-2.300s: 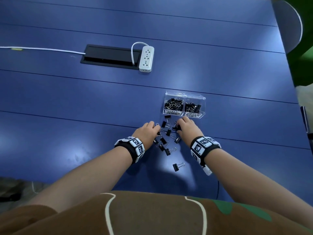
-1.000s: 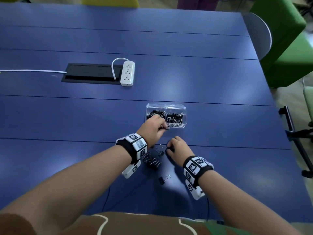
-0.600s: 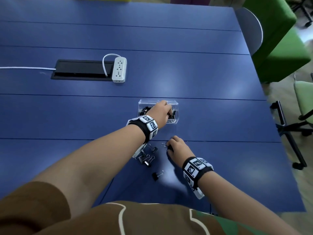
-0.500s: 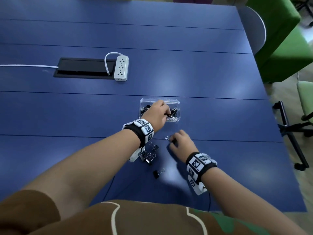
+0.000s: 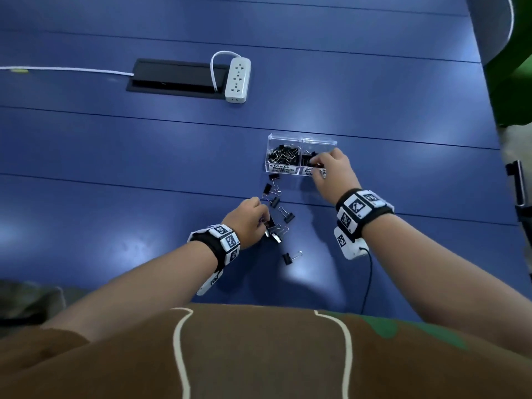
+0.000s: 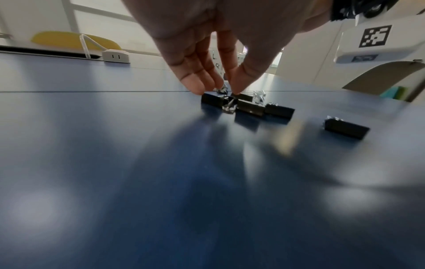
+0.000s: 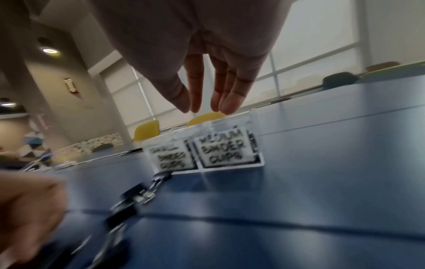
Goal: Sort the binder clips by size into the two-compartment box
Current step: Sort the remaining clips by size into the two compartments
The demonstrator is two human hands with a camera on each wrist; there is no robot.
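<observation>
A clear two-compartment box (image 5: 316, 140) stands mid-table, labelled SMALL BINDER CLIPS (image 7: 171, 157) on the left and MEDIUM BINDER CLIPS (image 7: 224, 148) on the right, with black clips in both. My right hand (image 5: 316, 165) hovers over the medium compartment with its fingers (image 7: 230, 102) relaxed and nothing between them. Several black binder clips (image 5: 273, 194) lie scattered in front of the box. My left hand (image 5: 266, 221) is down on the near cluster. There its thumb and fingers (image 6: 207, 85) pinch the wire handle of one clip (image 6: 224, 91) on the table.
A white power strip (image 5: 237, 80) and a black cable hatch (image 5: 172, 79) lie farther back on the left. One clip (image 5: 288, 258) sits alone nearest my body. The table's right edge (image 5: 489, 110) borders a green chair (image 5: 515, 67).
My left hand came back from the box to the loose clips and pinched one. My right hand left the pile, moved up over the medium compartment and opened.
</observation>
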